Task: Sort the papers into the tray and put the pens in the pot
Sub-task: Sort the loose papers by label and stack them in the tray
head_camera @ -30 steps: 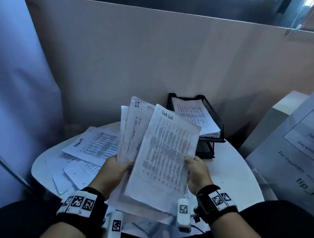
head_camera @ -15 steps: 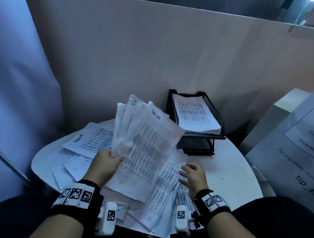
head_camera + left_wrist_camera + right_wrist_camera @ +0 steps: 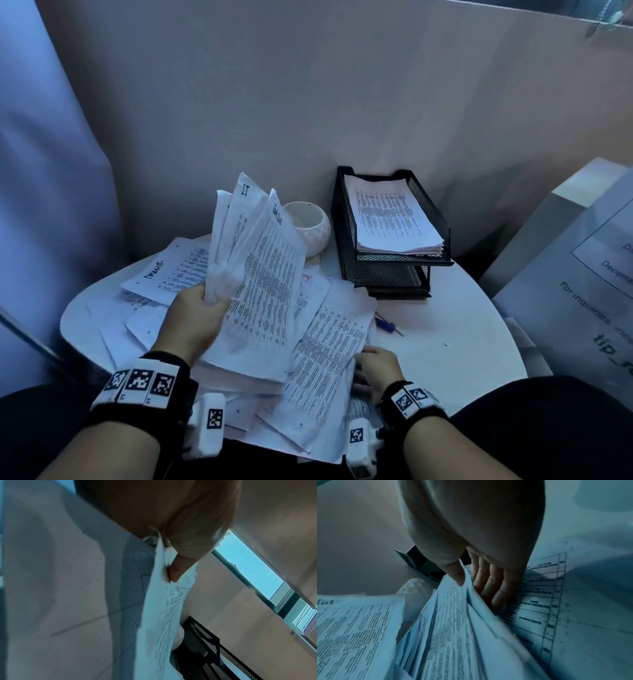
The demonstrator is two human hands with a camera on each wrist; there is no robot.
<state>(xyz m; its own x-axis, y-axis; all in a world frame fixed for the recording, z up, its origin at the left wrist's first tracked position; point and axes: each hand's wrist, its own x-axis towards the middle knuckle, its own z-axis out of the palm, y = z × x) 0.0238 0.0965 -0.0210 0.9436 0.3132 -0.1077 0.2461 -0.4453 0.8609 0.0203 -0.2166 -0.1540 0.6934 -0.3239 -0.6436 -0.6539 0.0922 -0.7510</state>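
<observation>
Left hand [image 3: 195,318] grips fanned white printed papers [image 3: 260,267] mid-frame, right hand [image 3: 375,368] pinches loose printed sheets [image 3: 325,359] on the surface [image 3: 462,342]; I reckon the one-handed fan could slip, scattering before the black mesh tray [image 3: 380,270].

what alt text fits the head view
Left hand holds up a fanned sheaf of papers; right hand pinches loose papers on a white table. Behind stand a white pot and a black mesh tray of sheets.

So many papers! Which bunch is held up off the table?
The fanned bundle fronted by the "Task List" sheet, gripped by the left hand. The loose sheets lie on the table; another stack sits in the black mesh tray.
</observation>
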